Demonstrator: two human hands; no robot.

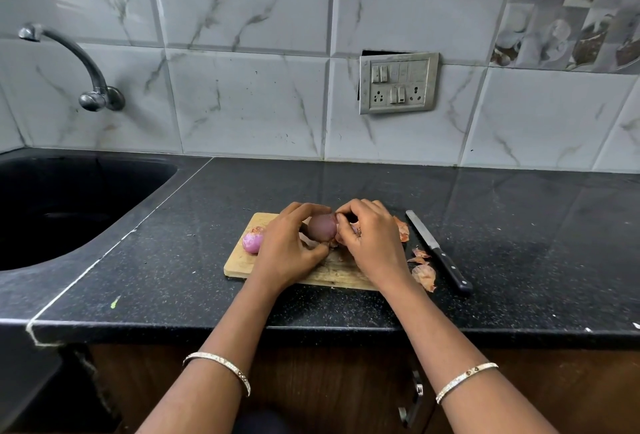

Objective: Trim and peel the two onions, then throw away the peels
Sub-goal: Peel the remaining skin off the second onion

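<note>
— White marble-look tile wall (242, 104) across the back, grey veins. Below it, black speckled granite counter (502, 225), full width.
— Left side?
— Dark sink (69, 191) sunk into counter, far left. Curved metal tap (83, 63) on wall above it. Brown cabinet front (329, 381) under counter edge.
— Next down in size.
— Wooden cutting board (239, 265), flat on counter, centre, near front edge. Steel switch plate (398, 83) on wall, right of centre.
— Hands?
— Both over board, close together: left hand (287, 250) curled round darker onion (322, 225) from its left, thumb below, fingers over top; right hand (372, 236) bent in from the right, fingertips pinching at that onion's right end. Skin or flesh under the pinch: cannot tell.
— Touching board?
— Cannot tell. Above board's far middle, base hidden by hands.
— Second one?
— Glossy pink onion (252, 242), lying on board's left part, just left of left hand, scrap of dry skin at its top.
— Knife?
— Black-handled knife (440, 253), flat on counter just right of board, blade pointing away, apart from both hands.
— Scraps?
— Papery peels (424, 276) on counter between board and knife handle. One more peel (401, 230) just behind right hand.
— Anything smaller?
— Pale bangle (221, 369) on left forearm, matching bangle (465, 380) on right. Tiny green fleck (115, 301) on counter near front edge, left of board.
</note>
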